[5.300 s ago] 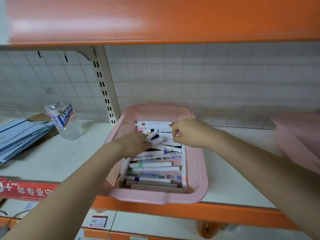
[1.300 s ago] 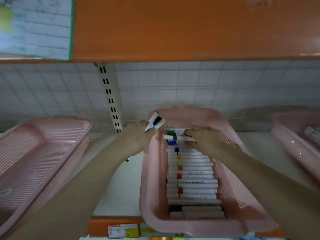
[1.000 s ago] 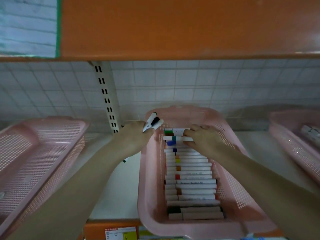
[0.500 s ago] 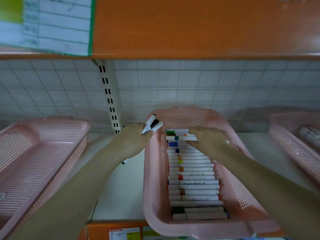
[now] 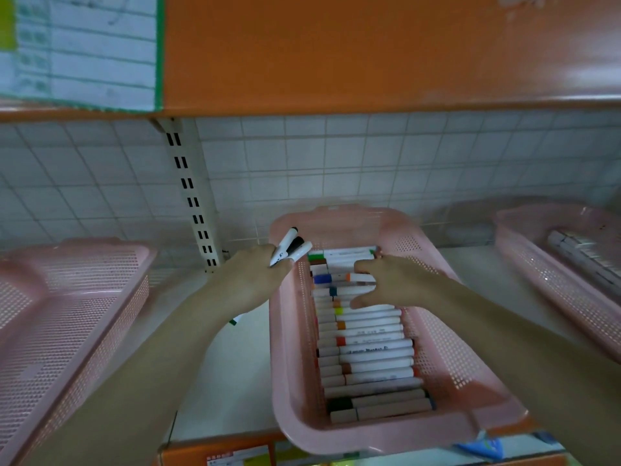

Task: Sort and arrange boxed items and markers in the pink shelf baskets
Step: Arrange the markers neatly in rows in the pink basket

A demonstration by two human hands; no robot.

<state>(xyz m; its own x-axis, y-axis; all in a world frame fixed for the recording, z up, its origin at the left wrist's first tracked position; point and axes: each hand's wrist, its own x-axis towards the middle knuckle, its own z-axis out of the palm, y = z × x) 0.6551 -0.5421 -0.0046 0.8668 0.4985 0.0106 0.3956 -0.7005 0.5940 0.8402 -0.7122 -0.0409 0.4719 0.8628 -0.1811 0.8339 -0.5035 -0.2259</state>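
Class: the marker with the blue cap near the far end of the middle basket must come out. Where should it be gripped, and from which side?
Pinch the blue-capped marker across its white barrel from above. It lies flat, packed against neighbours, with the basket wall close to its cap end, so only the top is free.

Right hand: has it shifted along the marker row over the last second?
Yes. The right hand has slid slightly toward the near end of the middle basket, now covering markers further down the row.
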